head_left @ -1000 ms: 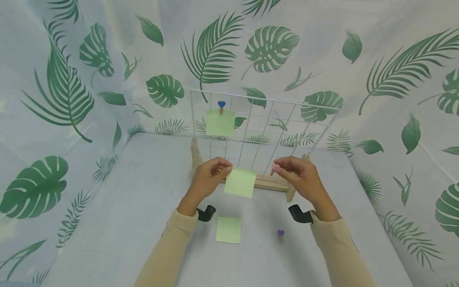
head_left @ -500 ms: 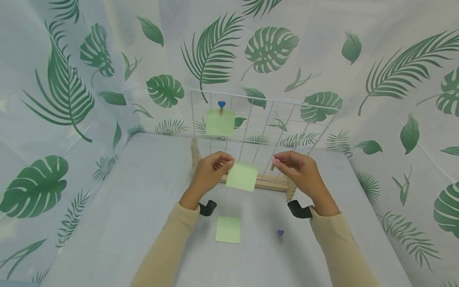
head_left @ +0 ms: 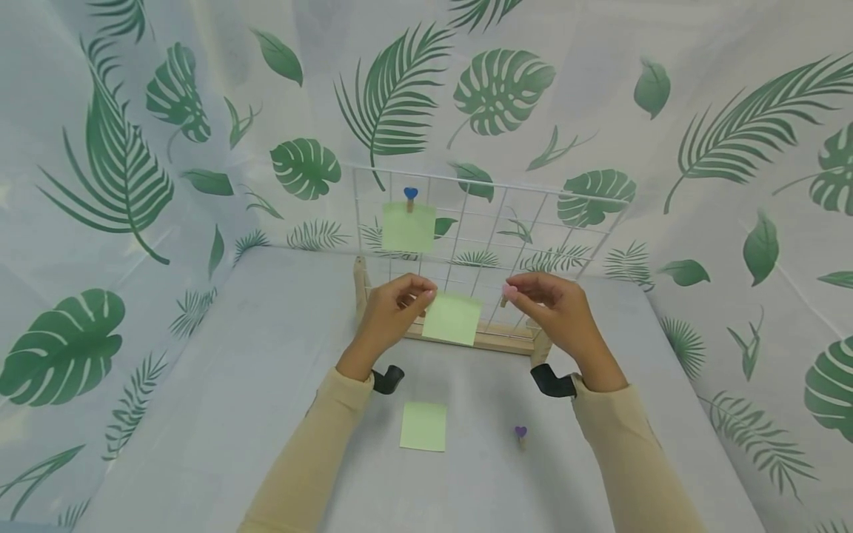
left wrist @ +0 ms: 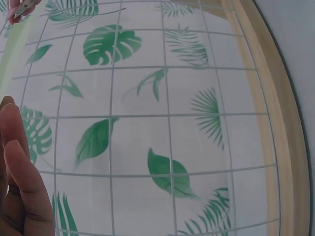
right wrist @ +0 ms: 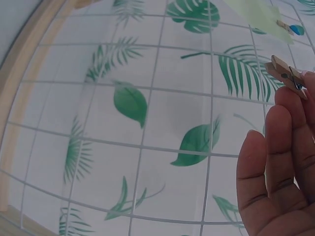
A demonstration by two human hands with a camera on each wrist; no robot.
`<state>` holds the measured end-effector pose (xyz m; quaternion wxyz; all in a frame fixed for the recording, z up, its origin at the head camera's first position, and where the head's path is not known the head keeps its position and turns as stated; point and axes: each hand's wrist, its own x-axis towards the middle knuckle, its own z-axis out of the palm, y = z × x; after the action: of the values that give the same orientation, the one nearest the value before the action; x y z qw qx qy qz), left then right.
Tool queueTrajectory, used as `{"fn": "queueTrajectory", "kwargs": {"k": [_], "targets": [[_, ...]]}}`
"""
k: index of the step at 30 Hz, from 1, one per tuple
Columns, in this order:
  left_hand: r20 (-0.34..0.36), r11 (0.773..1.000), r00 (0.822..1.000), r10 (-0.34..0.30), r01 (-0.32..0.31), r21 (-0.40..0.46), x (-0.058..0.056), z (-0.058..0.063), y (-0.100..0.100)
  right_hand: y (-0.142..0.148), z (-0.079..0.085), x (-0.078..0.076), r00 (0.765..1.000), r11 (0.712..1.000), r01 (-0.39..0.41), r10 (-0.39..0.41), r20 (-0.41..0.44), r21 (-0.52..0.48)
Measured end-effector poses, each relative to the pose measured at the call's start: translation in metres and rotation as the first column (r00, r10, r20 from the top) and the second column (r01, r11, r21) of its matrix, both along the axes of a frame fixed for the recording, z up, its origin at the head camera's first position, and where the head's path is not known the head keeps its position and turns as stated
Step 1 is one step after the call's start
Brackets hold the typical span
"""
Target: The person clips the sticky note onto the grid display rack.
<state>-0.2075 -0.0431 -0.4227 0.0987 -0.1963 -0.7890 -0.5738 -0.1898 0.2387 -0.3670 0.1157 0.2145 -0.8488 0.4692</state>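
Note:
My left hand (head_left: 395, 311) pinches a pale green sticky note (head_left: 453, 318) by its upper left corner, holding it up before the lower part of a white wire grid (head_left: 493, 222). To the right, my right hand (head_left: 556, 314) holds a small wooden clothespin (right wrist: 285, 73) between thumb and fingertips; a pink heart (head_left: 509, 292) on it shows in the head view. A gap separates this clothespin from the note. Higher on the grid hangs another green note (head_left: 409, 228), clipped by a clothespin with a blue heart (head_left: 411, 193).
The grid stands in a wooden base (head_left: 493, 340) on a white-covered table (head_left: 280, 414). Nearer me lie a third green note (head_left: 423, 426) and a clothespin with a purple heart (head_left: 521, 432). A leaf-patterned sheet (head_left: 586, 96) hangs behind and at the sides.
Both hands have risen slightly and moved forward toward the grid, carrying the note and the pink-heart clothespin. The clipped note and the things on the table have stayed put.

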Motion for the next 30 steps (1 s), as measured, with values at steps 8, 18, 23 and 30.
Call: {"fn": "queueTrajectory", "kwargs": {"k": [8,18,23,30], "targets": [[-0.04,1.0,0.999,-0.002,0.002,-0.001,-0.005,0.004,0.002,-0.001,0.002,-0.004,0.999,1.0,0.019,-0.018,-0.027,0.013],[-0.073,1.0,0.997,-0.017,0.019,0.018,-0.007,0.012,0.005,-0.001,0.006,-0.009,0.999,1.0,0.019,-0.019,-0.049,-0.007],[-0.069,1.0,0.997,-0.018,0.02,0.018,-0.008,0.016,0.007,-0.001,0.008,-0.009,0.999,0.999,0.028,-0.029,-0.024,-0.02],[-0.097,1.0,0.995,-0.015,0.016,0.011,-0.011,0.023,0.008,0.0,0.01,-0.011,0.999,0.999,0.026,-0.027,-0.047,-0.037]]}}
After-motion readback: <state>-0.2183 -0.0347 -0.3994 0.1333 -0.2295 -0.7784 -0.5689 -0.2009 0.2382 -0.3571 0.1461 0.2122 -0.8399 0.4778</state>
